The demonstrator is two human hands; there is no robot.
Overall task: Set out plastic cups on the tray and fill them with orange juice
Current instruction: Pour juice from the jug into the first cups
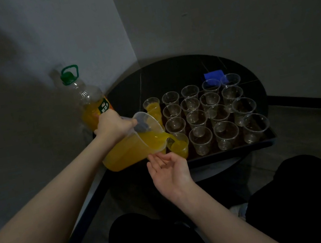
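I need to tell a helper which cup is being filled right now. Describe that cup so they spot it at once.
Find the black tray of clear cups on the round table. Go to its near left corner, beside the open right hand. The cup there sits under the spout of the tilted jug and holds juice; the cups to its right are empty.

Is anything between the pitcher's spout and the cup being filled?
Nothing visible. The left hand tilts the pitcher, its spout right over the near-left cup on the tray. The right hand sits open below the pitcher, outside the pour path.
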